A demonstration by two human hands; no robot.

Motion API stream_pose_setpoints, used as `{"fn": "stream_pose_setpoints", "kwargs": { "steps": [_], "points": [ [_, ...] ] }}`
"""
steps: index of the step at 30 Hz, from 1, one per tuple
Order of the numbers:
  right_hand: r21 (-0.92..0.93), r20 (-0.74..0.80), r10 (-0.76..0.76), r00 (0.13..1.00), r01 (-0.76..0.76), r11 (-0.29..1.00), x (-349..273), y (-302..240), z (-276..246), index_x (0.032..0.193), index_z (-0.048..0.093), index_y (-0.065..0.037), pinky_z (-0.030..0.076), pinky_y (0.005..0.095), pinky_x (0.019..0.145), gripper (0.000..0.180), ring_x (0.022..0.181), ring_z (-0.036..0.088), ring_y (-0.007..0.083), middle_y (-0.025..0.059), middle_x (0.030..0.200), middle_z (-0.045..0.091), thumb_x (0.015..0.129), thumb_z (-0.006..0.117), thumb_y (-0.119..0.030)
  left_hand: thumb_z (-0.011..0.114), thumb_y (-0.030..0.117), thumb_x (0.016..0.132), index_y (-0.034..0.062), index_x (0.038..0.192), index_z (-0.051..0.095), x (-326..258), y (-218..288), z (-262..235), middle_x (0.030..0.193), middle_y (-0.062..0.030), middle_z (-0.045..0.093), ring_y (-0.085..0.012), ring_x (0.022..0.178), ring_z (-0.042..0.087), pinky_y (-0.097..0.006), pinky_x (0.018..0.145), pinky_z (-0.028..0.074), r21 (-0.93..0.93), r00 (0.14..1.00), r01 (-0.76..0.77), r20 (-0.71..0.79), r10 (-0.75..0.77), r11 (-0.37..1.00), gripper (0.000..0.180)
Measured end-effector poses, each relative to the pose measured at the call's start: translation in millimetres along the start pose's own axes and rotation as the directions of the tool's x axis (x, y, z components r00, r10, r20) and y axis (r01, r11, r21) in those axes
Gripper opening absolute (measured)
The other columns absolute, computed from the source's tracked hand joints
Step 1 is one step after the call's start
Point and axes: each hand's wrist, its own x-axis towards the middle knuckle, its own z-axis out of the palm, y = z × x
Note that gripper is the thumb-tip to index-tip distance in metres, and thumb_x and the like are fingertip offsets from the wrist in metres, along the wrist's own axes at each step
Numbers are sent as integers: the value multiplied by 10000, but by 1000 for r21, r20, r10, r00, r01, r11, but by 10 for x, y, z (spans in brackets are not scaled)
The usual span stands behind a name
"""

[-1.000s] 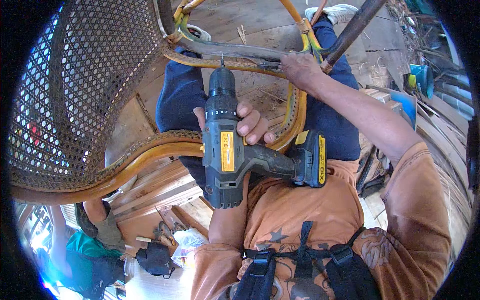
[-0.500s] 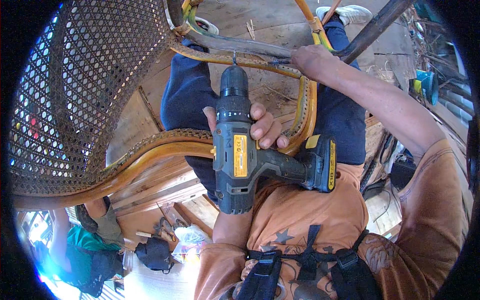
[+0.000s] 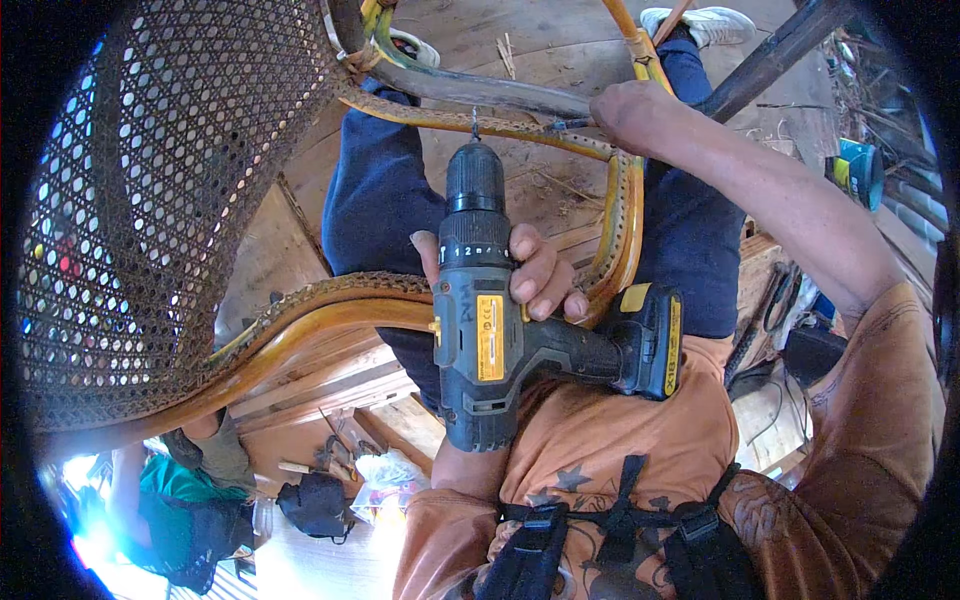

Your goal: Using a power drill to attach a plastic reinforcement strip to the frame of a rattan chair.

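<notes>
My left hand (image 3: 545, 272) wraps a black and yellow cordless drill (image 3: 478, 330) from beneath, thumb on its left side and fingers on its right. The drill's battery end points right, and its chuck points away from me. The thin bit (image 3: 475, 122) overlaps a yellow-brown rattan rail (image 3: 420, 117) with a row of holes; whether it is inside a hole I cannot tell. My right hand (image 3: 640, 117) is closed beside the right end of a dark curved rail (image 3: 490, 92). A thin dark rod-like tool (image 3: 570, 125) sticks out from its fingers, which are mostly hidden.
A woven cane panel (image 3: 170, 180) fills the left, above a curved, hole-lined rail (image 3: 290, 330). A dark pole (image 3: 775, 55) crosses the upper right. My legs straddle the frame on a plank floor. Another person in green (image 3: 180, 510) is at lower left, near a black bag (image 3: 312, 505).
The drill has shifted slightly toward me, its chuck a little farther from the rattan rail. The whole view has moved slightly. Both hands keep their holds.
</notes>
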Motion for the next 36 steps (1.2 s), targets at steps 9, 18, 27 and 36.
{"fn": "stream_pose_setpoints", "kwargs": {
  "steps": [9, 18, 27, 36],
  "points": [
    [59, -304, 46, 952, -30, 998, -188, 15, 730, 948, 551, -5, 487, 413, 719, 181, 824, 591, 292, 150, 878, 582, 838, 488, -133, 471, 592, 821, 20, 1071, 480, -37, 100, -94, 786, -40, 507, -199, 752, 480, -451, 868, 377, 67, 998, 29, 52, -33, 997, 625],
    [131, -498, 251, 830, -215, 968, -248, -307, 913, 1061, 462, 0, 464, 425, 769, 287, 979, 458, 325, 153, 1035, 473, 863, 468, -209, 504, 587, 804, 25, 1051, 485, -16, 63, -59, 781, -42, 503, -196, 749, 478, -451, 869, 376, 44, 997, 63, 30, -65, 997, 614],
    [131, -626, 264, 733, -236, 963, -266, -291, 905, 1075, 456, 5, 450, 455, 770, 323, 1025, 427, 347, 155, 1048, 455, 816, 499, -183, 541, 565, 793, 30, 1042, 478, -33, 85, -48, 779, -41, 502, -206, 759, 481, -444, 876, 374, 58, 997, 78, 23, -79, 995, 594],
    [-41, -679, 199, 707, -306, 951, 1, -309, 981, 1041, 477, -10, 455, 401, 700, 298, 960, 437, 300, 138, 1011, 450, 801, 505, -186, 562, 561, 781, 30, 1035, 476, -12, 63, -88, 777, -38, 502, -199, 756, 478, -442, 880, 374, 35, 995, 92, 37, -93, 995, 594]
  ]
}}
